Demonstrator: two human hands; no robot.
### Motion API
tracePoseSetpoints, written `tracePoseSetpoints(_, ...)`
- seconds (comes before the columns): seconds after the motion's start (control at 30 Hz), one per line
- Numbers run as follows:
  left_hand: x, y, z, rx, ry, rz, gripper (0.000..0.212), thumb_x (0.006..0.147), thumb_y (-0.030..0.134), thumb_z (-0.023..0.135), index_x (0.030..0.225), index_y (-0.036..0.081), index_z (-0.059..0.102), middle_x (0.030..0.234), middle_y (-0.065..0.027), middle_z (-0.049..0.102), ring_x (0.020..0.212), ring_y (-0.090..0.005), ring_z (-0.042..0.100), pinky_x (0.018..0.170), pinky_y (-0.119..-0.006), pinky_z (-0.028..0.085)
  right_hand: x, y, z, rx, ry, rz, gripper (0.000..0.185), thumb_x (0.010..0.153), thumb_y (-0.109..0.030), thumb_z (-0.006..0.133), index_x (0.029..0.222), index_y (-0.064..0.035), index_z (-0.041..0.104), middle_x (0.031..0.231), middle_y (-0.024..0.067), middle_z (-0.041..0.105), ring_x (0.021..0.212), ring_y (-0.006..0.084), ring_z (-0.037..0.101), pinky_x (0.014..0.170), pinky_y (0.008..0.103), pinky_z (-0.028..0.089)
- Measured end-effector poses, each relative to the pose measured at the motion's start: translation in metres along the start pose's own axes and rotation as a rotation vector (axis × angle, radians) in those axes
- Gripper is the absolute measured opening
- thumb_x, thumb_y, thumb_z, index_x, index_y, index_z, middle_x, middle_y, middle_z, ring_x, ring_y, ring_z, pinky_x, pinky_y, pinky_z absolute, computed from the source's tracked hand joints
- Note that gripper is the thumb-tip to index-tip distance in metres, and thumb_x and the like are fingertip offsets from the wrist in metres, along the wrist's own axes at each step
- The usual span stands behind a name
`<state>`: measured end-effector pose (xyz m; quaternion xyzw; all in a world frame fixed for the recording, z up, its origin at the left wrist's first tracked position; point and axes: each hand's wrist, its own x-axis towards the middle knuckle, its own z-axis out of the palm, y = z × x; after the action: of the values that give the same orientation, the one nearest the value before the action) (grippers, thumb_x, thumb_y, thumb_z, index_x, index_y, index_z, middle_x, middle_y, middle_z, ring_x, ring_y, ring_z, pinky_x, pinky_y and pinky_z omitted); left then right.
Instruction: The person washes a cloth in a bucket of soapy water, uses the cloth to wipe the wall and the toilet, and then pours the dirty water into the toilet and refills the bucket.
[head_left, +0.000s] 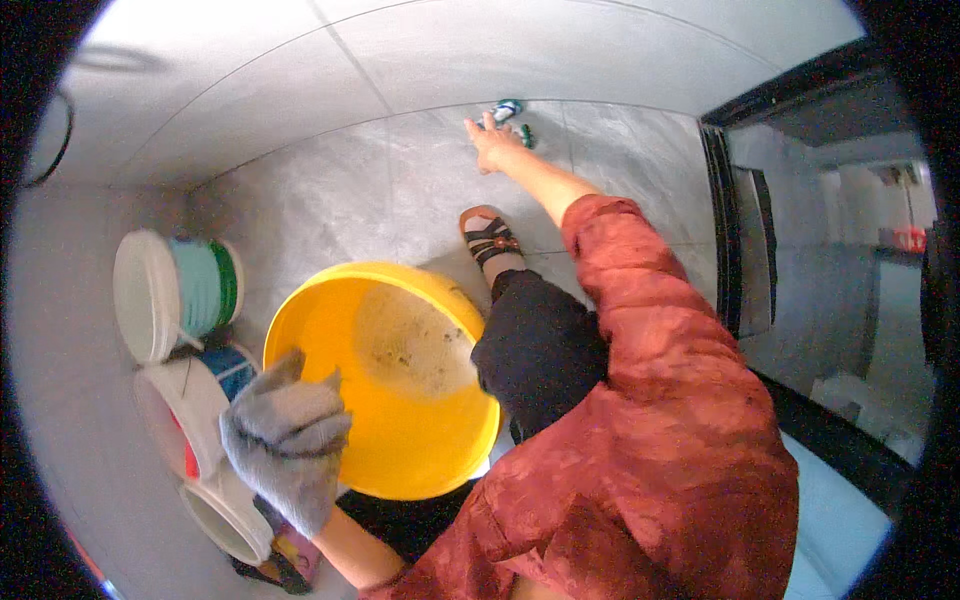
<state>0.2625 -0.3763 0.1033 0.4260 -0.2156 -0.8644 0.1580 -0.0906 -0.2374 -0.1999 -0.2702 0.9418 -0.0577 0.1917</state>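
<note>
My left hand (300, 420) is wrapped around a grey cloth (277, 480), whose folds cover most of the fingers. It is over the left rim of a yellow plastic tub (405, 442), which holds a little cloudy liquid (405, 345) with dark specks. My right hand (496, 142) reaches far out over the grey floor with its fingers spread. Just beyond and beside its fingers lie a blue-and-white item (508, 110) and a small green item (526, 136), both near the foot of the wall. Whether the fingers touch them I cannot tell.
Along the left wall stand white containers (142, 300), some with coloured bands, and an open white bucket (225, 517). A sandalled foot (491, 236) is on the floor tiles (322, 195) beyond the tub. A dark door frame (726, 240) runs along the right side.
</note>
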Motion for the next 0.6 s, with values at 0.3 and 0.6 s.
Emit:
tracePoseSetpoints(0.3,0.037,0.003,-0.054,0.723,0.294,0.502,0.025,0.079,0.004,0.046,0.099,-0.011,0.053,0.070,-0.0059,0.057,0.049,-0.0130,0.046,0.044,-0.024,0.040,0.002,0.056,0.073,0.055,0.113,0.085,0.037,0.079,-0.010,0.054,0.114,-0.0151,0.049,0.123,0.0131,0.043,0.106,0.0365,0.048,0.085,0.0444,0.045)
tracePoseSetpoints(0.6,0.014,-0.015,-0.024,1.030,-0.133,0.423,0.028,0.081,0.003,0.043,0.100,-0.015,0.054,0.084,-0.0208,0.061,0.055,-0.0177,0.056,0.049,-0.024,0.046,-0.222,0.139,0.141,0.341,0.054,0.285,0.016,0.070,-0.016,0.060,0.084,-0.0086,0.059,0.089,0.0160,0.054,0.088,0.0344,0.052,0.072,0.0438,0.043)
